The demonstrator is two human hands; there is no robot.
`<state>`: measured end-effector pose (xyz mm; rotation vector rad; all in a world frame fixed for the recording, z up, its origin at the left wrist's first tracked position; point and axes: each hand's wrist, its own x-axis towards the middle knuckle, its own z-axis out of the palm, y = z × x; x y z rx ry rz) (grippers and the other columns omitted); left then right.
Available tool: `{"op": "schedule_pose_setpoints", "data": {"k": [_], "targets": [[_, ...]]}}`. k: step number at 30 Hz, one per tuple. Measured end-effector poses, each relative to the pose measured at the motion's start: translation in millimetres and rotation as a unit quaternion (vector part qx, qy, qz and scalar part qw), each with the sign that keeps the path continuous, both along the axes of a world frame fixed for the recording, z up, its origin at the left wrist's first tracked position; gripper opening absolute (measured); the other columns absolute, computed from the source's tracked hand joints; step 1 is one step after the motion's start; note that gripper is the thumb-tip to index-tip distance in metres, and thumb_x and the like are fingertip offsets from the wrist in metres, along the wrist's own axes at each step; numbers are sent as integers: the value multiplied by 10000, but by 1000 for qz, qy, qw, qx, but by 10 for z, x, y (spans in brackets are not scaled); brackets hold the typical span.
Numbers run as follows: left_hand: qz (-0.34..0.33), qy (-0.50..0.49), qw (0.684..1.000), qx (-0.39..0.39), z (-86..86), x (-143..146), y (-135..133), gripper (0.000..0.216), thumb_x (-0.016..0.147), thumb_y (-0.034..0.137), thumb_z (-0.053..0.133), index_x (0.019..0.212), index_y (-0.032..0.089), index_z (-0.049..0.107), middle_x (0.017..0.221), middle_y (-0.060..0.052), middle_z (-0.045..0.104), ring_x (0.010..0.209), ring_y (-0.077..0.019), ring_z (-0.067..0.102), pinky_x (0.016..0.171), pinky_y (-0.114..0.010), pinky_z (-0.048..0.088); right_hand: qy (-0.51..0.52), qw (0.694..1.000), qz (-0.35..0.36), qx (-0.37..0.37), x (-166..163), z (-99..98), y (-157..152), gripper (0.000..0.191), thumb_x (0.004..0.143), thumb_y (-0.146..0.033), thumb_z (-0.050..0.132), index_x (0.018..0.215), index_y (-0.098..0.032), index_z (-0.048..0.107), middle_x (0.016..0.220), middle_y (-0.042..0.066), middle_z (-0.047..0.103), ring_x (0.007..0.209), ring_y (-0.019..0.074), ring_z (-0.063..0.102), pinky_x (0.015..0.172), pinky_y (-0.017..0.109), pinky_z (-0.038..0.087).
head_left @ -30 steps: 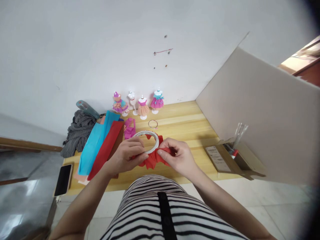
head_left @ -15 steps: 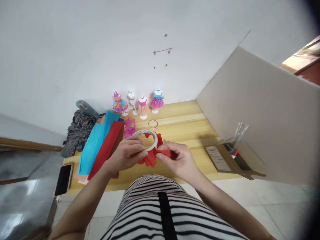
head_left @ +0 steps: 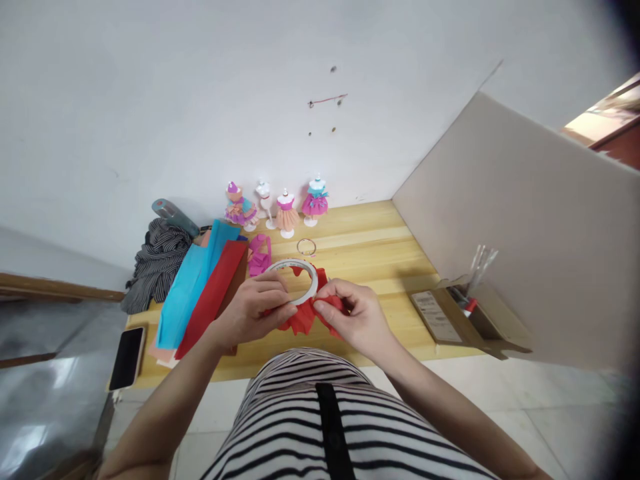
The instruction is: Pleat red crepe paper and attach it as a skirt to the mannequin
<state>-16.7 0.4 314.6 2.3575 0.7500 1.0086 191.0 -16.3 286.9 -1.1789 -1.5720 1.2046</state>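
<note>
My left hand (head_left: 257,305) is closed on a white tape roll (head_left: 314,283), with the thumb along its near edge. Ruffled red crepe paper (head_left: 301,321) hangs below and behind the ring. At the roll's right side, my right hand (head_left: 357,313) pinches the red paper between thumb and forefinger, and part of the paper droops under those fingers. Just beyond the hands lie pink paper pieces (head_left: 259,255) and a thin ring-shaped band (head_left: 307,247) on the wooden table (head_left: 370,240).
Small dress-form stands, among them one in a peach skirt (head_left: 287,217), line the wall. Blue paper (head_left: 183,293), red paper (head_left: 213,300), striped cloth (head_left: 155,267) and a phone (head_left: 127,358) lie left. An open cardboard box (head_left: 437,317) sits right, beside a tall panel (head_left: 525,227).
The fingers of my right hand have shifted on the red paper, which now spreads and hangs lower beneath them. My left hand still holds the tape roll, tilted slightly differently.
</note>
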Motion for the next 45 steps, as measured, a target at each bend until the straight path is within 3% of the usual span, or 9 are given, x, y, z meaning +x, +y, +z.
{"op": "schedule_pose_setpoints", "data": {"k": [9, 21, 27, 34, 39, 45], "targets": [[2, -1, 1000, 12, 8, 16, -1, 184, 899, 173, 600, 716, 156, 613, 639, -47, 639, 694, -161, 603, 732, -295, 551, 29, 999, 1, -26, -23, 66, 3, 172, 752, -318, 628, 659, -175, 607, 488, -38, 495, 433, 86, 383, 428, 213, 314], [9, -9, 1000, 1, -28, 1, -7, 175, 902, 173, 601, 728, 162, 609, 650, -47, 637, 749, -167, 614, 732, -290, 540, 35, 998, 38, 26, -17, 88, -48, 122, 792, -262, 625, 735, -172, 686, 636, 12, 658, 539, 113, 518, 529, 230, 429], [0, -2, 1000, 14, -9, 9, -23, 181, 891, 148, 606, 711, 157, 602, 626, -34, 627, 674, -147, 579, 739, -292, 538, 19, 999, 30, 7, -15, 71, -37, 162, 803, -291, 603, 722, -165, 665, 580, -9, 592, 500, 101, 453, 493, 222, 375], [3, -2, 1000, 15, -8, 4, -27, 161, 888, 151, 616, 727, 159, 603, 654, -51, 639, 738, -165, 605, 741, -292, 543, -5, 1000, 20, 12, -27, 92, -72, 154, 807, -287, 605, 699, -179, 626, 521, -47, 484, 466, 91, 386, 458, 214, 325], [4, -1, 1000, 19, -15, -1, -27, 172, 898, 166, 599, 726, 166, 602, 630, -32, 632, 662, -147, 579, 742, -296, 547, -12, 1000, 16, 21, -7, 56, -84, 146, 824, -282, 597, 727, -181, 637, 517, -56, 448, 461, 90, 356, 457, 217, 311], [3, 3, 999, 32, 6, 0, -40, 148, 892, 158, 609, 744, 166, 603, 648, -44, 642, 725, -165, 609, 740, -295, 548, -20, 1000, 6, 3, -19, 49, -65, 165, 804, -298, 601, 702, -175, 643, 514, -54, 434, 476, 93, 348, 466, 221, 305]]}}
